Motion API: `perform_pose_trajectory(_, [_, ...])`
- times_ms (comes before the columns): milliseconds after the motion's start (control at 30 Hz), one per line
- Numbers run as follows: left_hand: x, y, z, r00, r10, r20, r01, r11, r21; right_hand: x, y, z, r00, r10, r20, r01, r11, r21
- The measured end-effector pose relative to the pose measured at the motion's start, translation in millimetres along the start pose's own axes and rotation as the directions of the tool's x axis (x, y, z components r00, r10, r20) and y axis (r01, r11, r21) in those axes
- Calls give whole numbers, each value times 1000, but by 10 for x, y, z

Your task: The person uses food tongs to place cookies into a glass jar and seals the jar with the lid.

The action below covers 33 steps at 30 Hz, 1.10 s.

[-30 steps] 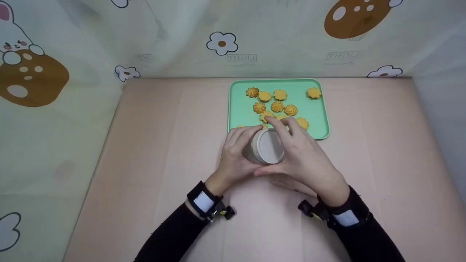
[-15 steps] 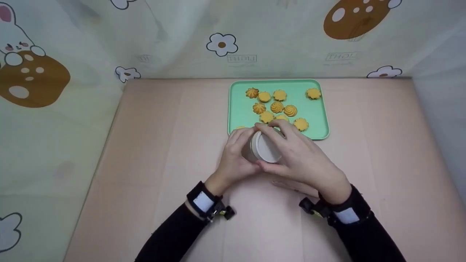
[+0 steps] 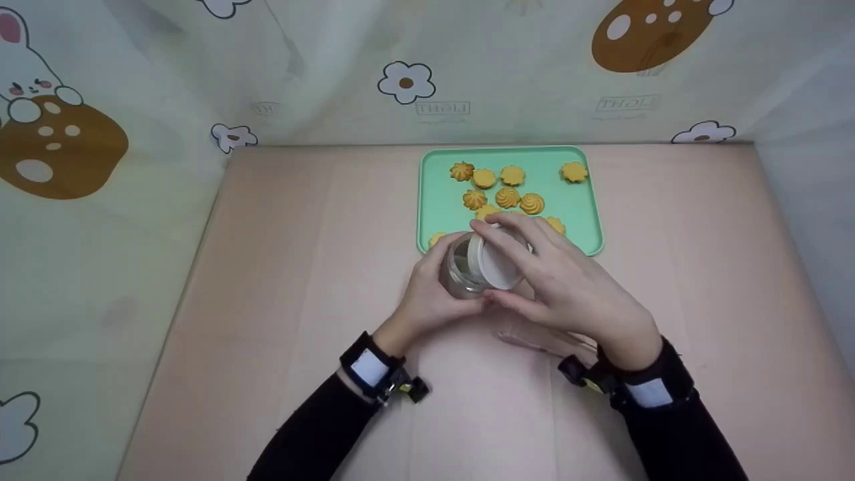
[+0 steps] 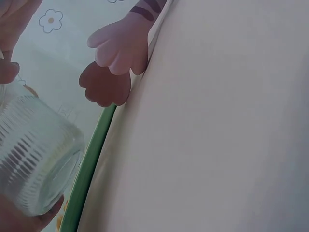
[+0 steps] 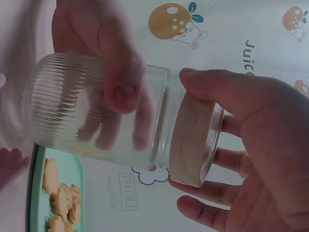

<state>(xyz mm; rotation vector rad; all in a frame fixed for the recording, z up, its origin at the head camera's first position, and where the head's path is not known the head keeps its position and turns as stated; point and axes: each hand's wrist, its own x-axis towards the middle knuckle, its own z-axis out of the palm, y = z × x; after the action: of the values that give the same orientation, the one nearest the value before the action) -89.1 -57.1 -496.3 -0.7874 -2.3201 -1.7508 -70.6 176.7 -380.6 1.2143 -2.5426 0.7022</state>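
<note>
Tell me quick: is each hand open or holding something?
Left hand: holding the clear ribbed glass jar.
Right hand: holding the round white lid.

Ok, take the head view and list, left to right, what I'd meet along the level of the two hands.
Left hand → clear jar → white lid → right hand.

Sleeves [image 3: 681, 434] are plain black, at seven and five o'clock. Black wristbands [image 3: 676, 371] each bear one pale rectangular patch [image 3: 649, 393]; small black devices [image 3: 572, 369] adjoin at four (left) and nine (right).
</note>
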Motion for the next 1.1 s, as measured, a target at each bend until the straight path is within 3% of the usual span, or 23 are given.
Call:
perform_pose_trajectory(200, [-7, -18, -27, 992, -102, 80, 110, 989, -99, -36, 77, -89, 997, 74, -28, -75, 996, -45])
perform_pose_trajectory(367, [-13, -61, -24, 984, -117, 132, 139, 975, -172, -80, 174, -172, 993, 106, -47, -109, 992, -62])
perform_pose_trajectory(633, [-66, -45, -19, 970, -161, 184, 203, 951, -235, -321, 555, -287, 970, 241, 29, -238, 968, -82])
perform_pose_trajectory(800, [-78, -64, -11, 970, -162, 183, 206, 946, -251, -563, 857, -408, 926, 373, 58, -367, 926, -92])
perform_pose_trajectory(1100, [-76, -77, -9, 967, -171, 189, 220, 935, -280, -848, 1371, -449, 808, 580, 102, -569, 813, -125])
